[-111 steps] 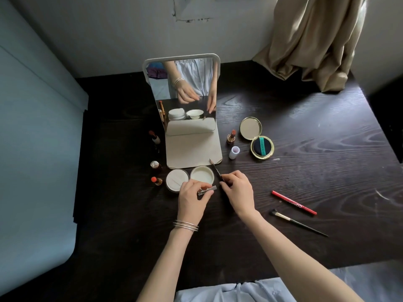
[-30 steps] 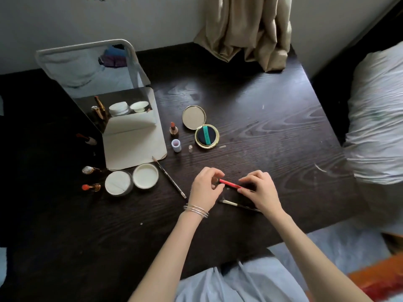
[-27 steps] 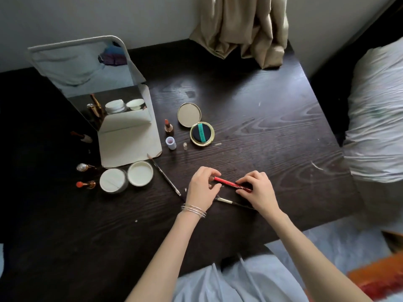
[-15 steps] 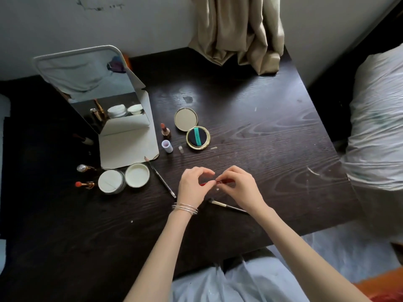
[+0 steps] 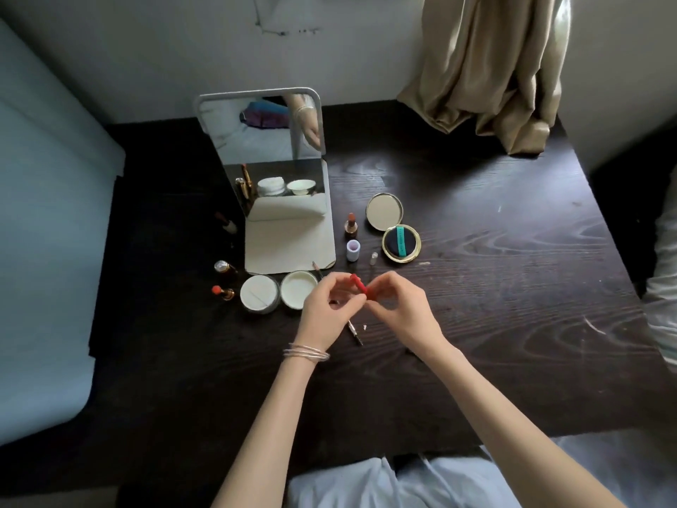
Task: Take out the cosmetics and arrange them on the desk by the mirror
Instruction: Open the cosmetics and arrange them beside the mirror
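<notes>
A white-framed mirror [image 5: 262, 130] stands on its white base [image 5: 289, 247] on the dark wooden desk [image 5: 494, 287]. Both hands are raised in front of it and hold a red pencil [image 5: 360, 286] between them: my left hand [image 5: 328, 309] at its near-left side, my right hand [image 5: 401, 309] pinching its right end. Most of the pencil is hidden by fingers. A thin metal-tipped tool [image 5: 354, 330] lies on the desk under my hands.
An open cream jar [image 5: 298, 289] and its lid [image 5: 259, 293] sit before the mirror base. Two lipsticks [image 5: 223, 292] lie to their left. An uncapped lipstick [image 5: 351, 225], a lilac cap [image 5: 353, 250] and an open gold compact [image 5: 400, 243] stand to the right. A curtain [image 5: 491, 67] hangs behind.
The red pencil came off the desk and now stands tilted between both hands, which have drawn closer together. The view has swung back toward the mirror.
</notes>
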The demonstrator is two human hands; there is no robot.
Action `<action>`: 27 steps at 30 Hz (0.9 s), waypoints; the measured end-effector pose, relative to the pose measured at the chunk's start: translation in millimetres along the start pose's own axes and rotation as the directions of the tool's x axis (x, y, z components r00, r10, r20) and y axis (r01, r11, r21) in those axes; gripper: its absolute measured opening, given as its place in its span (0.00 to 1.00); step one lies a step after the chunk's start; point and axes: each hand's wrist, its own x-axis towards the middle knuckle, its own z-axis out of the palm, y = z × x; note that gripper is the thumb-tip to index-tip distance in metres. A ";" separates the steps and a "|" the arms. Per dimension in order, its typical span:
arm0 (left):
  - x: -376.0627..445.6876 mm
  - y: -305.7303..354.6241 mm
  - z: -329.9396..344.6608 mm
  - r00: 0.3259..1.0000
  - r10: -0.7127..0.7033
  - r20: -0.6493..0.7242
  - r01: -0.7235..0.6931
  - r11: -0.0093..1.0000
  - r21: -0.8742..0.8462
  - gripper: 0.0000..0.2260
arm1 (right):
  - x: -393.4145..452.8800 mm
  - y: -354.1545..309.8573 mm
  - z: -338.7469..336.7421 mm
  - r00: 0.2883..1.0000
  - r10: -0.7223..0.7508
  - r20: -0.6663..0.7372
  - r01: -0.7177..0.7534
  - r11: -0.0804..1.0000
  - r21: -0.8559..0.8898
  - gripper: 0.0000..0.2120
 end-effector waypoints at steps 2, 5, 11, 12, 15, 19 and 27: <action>-0.8 -0.5 -9.6 0.999 0.043 0.015 -0.043 0.999 0.033 0.09 | 2.3 -3.8 7.0 1.000 -0.025 0.009 0.025 0.999 -0.046 0.07; 0.3 -0.1 -20.2 0.997 0.071 -0.011 -0.070 0.994 0.083 0.07 | 5.6 -9.0 14.5 0.997 -0.070 0.016 0.071 0.992 -0.104 0.07; 5.0 -9.9 -45.7 0.996 0.022 -0.086 -0.023 1.000 -0.018 0.07 | 11.5 -2.1 5.8 0.999 -0.006 0.040 0.011 0.991 -0.130 0.07; 5.2 -10.9 -49.5 0.996 0.012 -0.087 -0.014 1.000 -0.014 0.07 | 11.5 -1.1 2.5 1.000 0.018 0.025 -0.016 0.997 -0.078 0.07; 4.9 -10.7 -53.4 0.999 0.026 -0.039 -0.025 0.999 0.020 0.07 | 11.8 -3.9 -3.7 0.999 0.053 0.000 -0.053 0.997 0.063 0.08; 7.0 -8.8 -51.8 0.996 0.088 -0.033 -0.083 0.990 0.115 0.08 | 14.5 -7.0 -8.6 0.998 0.056 0.015 -0.057 0.993 0.106 0.11; 17.8 1.9 -53.5 0.993 0.113 0.035 -0.118 0.929 0.350 0.06 | 13.4 0.6 -15.6 0.994 -0.078 -0.076 0.072 0.994 -0.082 0.07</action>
